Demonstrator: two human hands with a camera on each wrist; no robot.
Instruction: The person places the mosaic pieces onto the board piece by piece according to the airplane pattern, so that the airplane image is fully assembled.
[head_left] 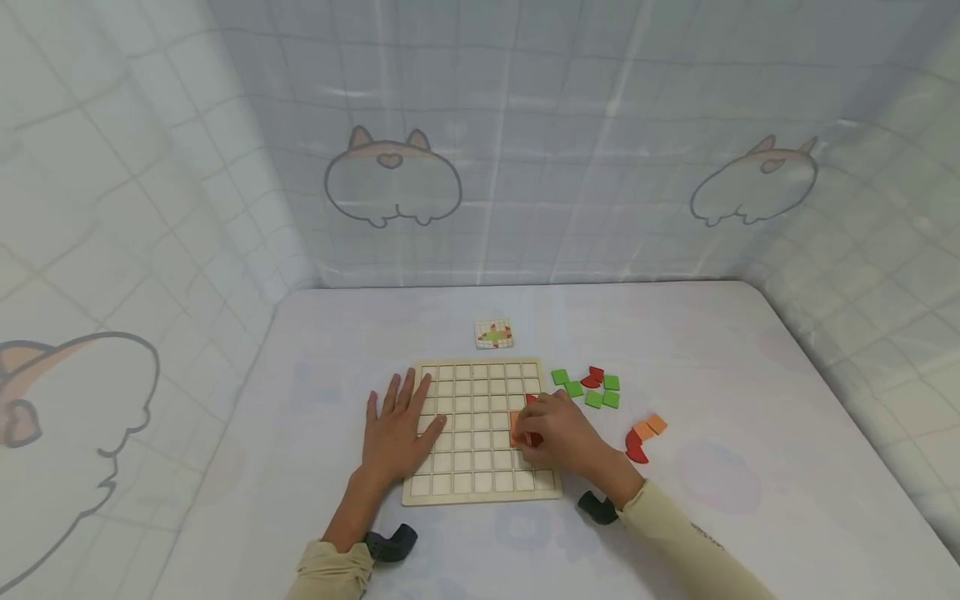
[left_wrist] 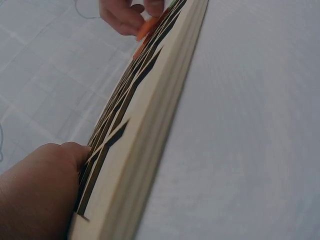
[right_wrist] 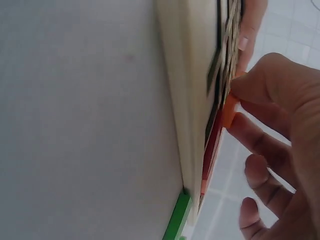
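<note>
Right hand (head_left: 557, 433): thumb and fingertip pinch an orange tile (right_wrist: 230, 111); the other fingers are held off to the side.
Orange tile: in the grip, right at the surface of the grid board (head_left: 461, 417), over its right-hand part; whether it sits fully in a cell cannot be told.
Left hand (head_left: 396, 440): well to the left of the grip, fingers spread and straight along the board's left side, holding nothing.
On the board by the grip: more orange just left of the fingertips, and a red piece (head_left: 532, 398) just beyond, partly hidden by the hand.
Loose pieces: green tiles (head_left: 593, 399) and two red pieces (head_left: 591, 382) beyond and right of the grip; loose orange tiles (head_left: 648, 427) and red ones further right.
Pattern card (head_left: 493, 333): beyond the grip, past the board's far edge.
Seating well: best to square the tile's edges to the cell's ridges, lower it level, then press its middle.
Watch for: a knuckle nudging neighbouring pieces; steady left-hand pressure should help.
</note>
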